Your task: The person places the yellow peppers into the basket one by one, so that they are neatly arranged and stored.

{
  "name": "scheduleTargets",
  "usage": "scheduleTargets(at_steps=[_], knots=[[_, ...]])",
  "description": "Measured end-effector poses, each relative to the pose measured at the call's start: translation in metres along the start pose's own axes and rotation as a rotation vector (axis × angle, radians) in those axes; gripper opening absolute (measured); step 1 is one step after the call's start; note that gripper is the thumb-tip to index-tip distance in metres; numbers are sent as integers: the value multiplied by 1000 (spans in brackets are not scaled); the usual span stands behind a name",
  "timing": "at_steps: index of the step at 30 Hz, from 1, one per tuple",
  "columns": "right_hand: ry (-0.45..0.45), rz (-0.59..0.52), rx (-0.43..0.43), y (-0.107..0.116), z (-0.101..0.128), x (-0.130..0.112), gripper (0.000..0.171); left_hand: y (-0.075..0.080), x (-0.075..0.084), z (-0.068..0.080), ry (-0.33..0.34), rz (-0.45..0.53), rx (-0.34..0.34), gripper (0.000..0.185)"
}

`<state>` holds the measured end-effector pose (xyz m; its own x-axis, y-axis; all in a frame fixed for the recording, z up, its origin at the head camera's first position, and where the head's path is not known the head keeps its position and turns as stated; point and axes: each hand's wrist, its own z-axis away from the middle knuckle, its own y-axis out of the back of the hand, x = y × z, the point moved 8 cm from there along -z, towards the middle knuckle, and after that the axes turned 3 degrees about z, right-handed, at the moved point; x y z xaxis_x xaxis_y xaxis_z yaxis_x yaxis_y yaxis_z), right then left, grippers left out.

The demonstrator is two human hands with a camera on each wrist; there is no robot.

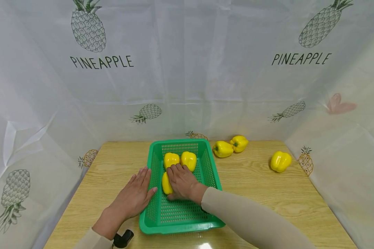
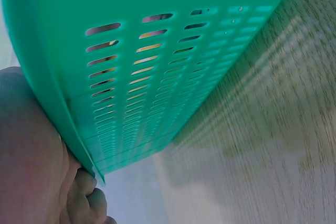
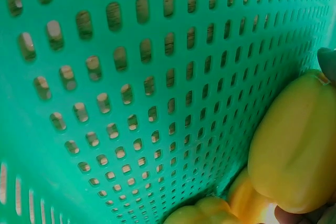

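A green plastic basket (image 1: pixel 180 228) with slotted sides stands on the wooden table. Inside it, my right hand (image 1: pixel 184 183) grips a yellow bell pepper (image 1: pixel 166 184) near the left wall. The right wrist view has this bell pepper (image 3: pixel 296 145) between a thumb tip and fingertips at the right edge. Beyond that hand, two more yellow bell peppers (image 1: pixel 171 159) (image 1: pixel 188 159) lie side by side in the far part of the basket. My left hand (image 1: pixel 134 195) rests on the basket's left rim, its fingers straight; the left wrist view has it against the outer side (image 2: pixel 73 129).
Right of the basket, two yellow bell peppers (image 1: pixel 223 149) (image 1: pixel 239 143) touch at the table's back. Another bell pepper (image 1: pixel 280 161) lies near the right edge. A white pineapple-print sheet (image 1: pixel 187 69) hangs behind the wooden table (image 1: pixel 252 183) and along both sides.
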<state>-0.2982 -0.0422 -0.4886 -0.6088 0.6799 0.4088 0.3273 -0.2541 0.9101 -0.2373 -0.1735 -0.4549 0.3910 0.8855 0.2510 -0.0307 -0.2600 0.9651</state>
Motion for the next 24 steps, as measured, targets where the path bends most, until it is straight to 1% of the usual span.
scheduleTargets(at_steps=[7, 11, 14, 17, 21, 24], knots=[[-5, -17, 23, 3, 0, 1, 93, 0, 1, -1, -3, 1, 7, 72], [-10, -1, 27, 12, 2, 4, 97, 0, 1, 0, -1, -2, 6, 71], [-20, -12, 46, 25, 5, 11, 97, -1, 1, -1, 0, -3, 1, 71], [-36, -41, 77, 44, 8, 22, 97, 0, 1, -1, 0, -8, 1, 71], [-62, -65, 148, 70, 16, 45, 99, 0, 1, -1, 2, -16, 1, 71], [-83, -77, 214, 84, 26, 66, 97, 0, 1, -1, 3, -13, -2, 72]])
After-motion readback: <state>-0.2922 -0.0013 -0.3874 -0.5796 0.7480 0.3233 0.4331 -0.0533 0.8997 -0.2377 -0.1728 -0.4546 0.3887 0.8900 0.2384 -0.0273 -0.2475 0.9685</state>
